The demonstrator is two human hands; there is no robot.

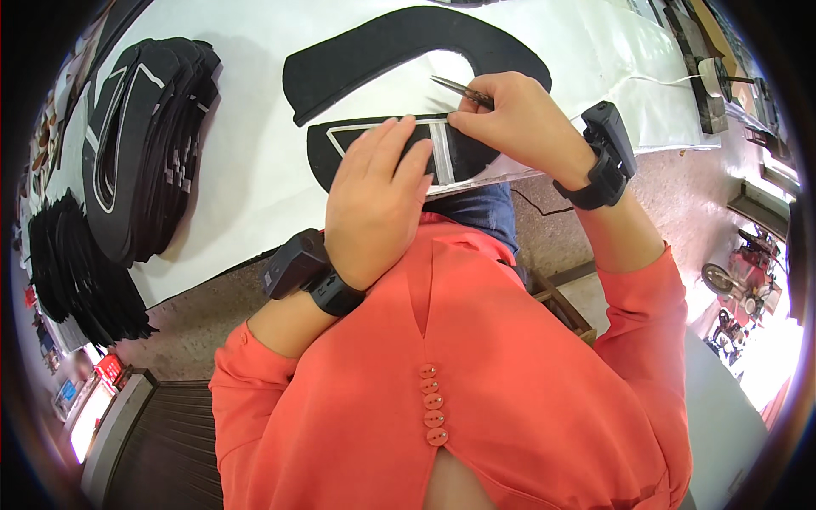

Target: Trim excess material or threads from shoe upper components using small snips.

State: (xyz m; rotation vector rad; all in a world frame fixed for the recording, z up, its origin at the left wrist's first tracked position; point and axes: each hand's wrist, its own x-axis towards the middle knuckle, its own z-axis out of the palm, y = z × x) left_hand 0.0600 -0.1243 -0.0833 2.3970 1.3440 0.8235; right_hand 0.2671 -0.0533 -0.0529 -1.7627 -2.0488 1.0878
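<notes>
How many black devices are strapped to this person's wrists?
2: a left device just behind the left hand, and a right device just behind the right hand. Both show clearly.

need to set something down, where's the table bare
Free: between the larger black stack and curved piece, and from that piece right to the white cable. Crowded: the lower piece, with left hand and right hand over it.
</notes>
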